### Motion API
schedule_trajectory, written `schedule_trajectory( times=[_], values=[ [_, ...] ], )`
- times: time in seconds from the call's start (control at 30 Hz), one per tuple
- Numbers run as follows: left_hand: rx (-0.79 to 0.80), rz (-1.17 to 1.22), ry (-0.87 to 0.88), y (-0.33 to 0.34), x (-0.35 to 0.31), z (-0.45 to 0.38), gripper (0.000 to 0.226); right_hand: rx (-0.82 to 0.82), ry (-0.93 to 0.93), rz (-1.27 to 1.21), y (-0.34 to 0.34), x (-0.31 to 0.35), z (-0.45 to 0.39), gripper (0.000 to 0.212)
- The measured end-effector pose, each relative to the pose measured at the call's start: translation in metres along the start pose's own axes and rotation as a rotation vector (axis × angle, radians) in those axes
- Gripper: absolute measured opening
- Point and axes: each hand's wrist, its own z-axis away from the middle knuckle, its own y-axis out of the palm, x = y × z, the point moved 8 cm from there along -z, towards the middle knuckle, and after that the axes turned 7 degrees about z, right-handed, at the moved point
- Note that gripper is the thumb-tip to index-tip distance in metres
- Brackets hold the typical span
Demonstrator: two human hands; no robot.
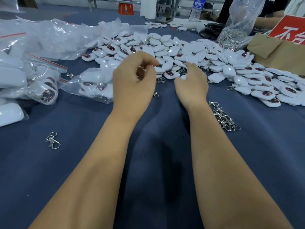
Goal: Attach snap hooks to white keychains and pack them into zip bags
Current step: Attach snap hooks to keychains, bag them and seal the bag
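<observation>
Blue cloth-covered table (82,162) in a workroom, red stool (126,8) and water bottle (197,9) at the far edge. Far left: filled zip bags (41,86) stacked out of the way, presumably as finished packs. Near left: one stray snap hook (53,140), lying alone, well apart from both hands. Middle: left hand (133,83) raised above the cloth, fingers curled around something small and shiny, likely a hook kept ready for fitting; too blurred to be sure. Just right of it: right hand (192,83) reaching into the near edge of the keychain heap (173,52), fingers bent down among the pieces; grasping one or not, cannot tell. Heap spread wide across the middle and right, within easy reach. Near right: small pile of hooks (222,116) beside the right forearm, handy for refills. Far right: clear bag of metal hardware (234,35) and cardboard box (277,52).
</observation>
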Motion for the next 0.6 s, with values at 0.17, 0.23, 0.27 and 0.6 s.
schedule_trajectory(
  times=[0.17, 0.23, 0.27, 0.6],
  values=[
    [0.161, 0.228, -0.505, 0.024, 0.051, 0.009, 0.020, 0.075, -0.038, 0.289, 0.016, -0.005, -0.001, 0.068],
    [0.001, 0.292, -0.565, 0.009, 0.064, 0.004, 0.017, 0.007, -0.096, 0.357, 0.014, 0.002, 0.000, 0.055],
    [-0.073, 0.352, -0.592, 0.002, 0.068, 0.002, 0.018, -0.020, -0.117, 0.364, 0.013, 0.005, 0.001, 0.046],
    [0.049, 0.265, -0.603, 0.008, 0.075, 0.003, 0.026, -0.085, 0.056, -0.708, 0.009, 0.014, 0.012, 0.022]
  ],
)
